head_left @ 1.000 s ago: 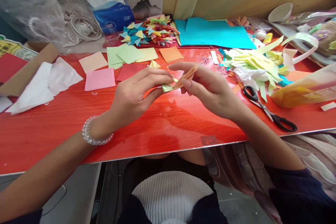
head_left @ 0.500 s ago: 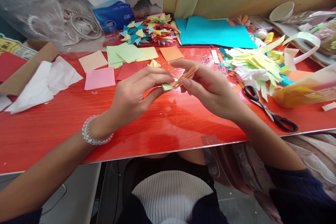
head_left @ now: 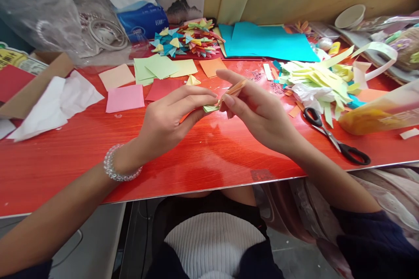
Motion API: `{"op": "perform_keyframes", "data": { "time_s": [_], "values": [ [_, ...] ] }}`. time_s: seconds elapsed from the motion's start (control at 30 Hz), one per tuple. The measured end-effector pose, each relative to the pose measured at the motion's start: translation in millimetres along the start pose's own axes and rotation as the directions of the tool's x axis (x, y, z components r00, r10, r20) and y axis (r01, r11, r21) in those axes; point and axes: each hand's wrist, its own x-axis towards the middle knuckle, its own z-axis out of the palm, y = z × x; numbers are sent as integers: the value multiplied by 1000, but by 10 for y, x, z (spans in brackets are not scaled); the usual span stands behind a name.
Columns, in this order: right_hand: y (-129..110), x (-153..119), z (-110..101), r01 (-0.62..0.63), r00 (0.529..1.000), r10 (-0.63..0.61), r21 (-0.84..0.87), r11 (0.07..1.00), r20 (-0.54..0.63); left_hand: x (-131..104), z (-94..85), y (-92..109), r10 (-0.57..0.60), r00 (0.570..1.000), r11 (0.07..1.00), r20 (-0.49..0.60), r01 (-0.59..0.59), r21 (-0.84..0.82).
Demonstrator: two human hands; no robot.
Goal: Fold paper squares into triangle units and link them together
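Above the middle of the red table (head_left: 203, 161), my left hand (head_left: 173, 115) pinches a pale green folded paper piece (head_left: 210, 108) between thumb and fingers. My right hand (head_left: 262, 111) grips an orange folded paper piece (head_left: 236, 89) with its thumb on top and index finger stretched out behind. The two paper pieces meet between my hands; whether they interlock I cannot tell. Just behind my hands lie a small yellow folded paper piece (head_left: 193, 80), an orange paper square (head_left: 211, 67) and red paper squares (head_left: 163, 89). Pink paper squares (head_left: 125, 98) sit left of my left hand.
Black-handled scissors (head_left: 334, 137) lie right of my right hand, near a plastic bottle (head_left: 376, 111). Pale green paper strips (head_left: 314, 80) are heaped behind them. Blue paper sheets (head_left: 268, 41) and a pile of folded pieces (head_left: 186, 39) stand at the back; crumpled tissue (head_left: 55, 104) lies left.
My right fingers have shifted slightly around the orange folded paper piece, which stays against the green one. My left hand keeps nearly the same pose.
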Motion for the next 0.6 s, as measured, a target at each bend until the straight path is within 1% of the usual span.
{"op": "perform_keyframes", "data": {
  "time_s": [0.1, 0.33, 0.6],
  "values": [
    [-18, 5, 4, -12, 1000, 12, 11, 1000, -2, -3, 5, -1, -4, 1000, 1000, -8, 4, 2],
    [-61, 1, -28, -75, 997, 75, 33, 997, 17, 4, 3, 9, -72, 997, 997, -11, 72, -5],
    [-45, -11, 8, -90, 995, 92, 56, 994, -44, 10, 6, 5, -74, 997, 997, -32, 73, -30]
  ]
}}
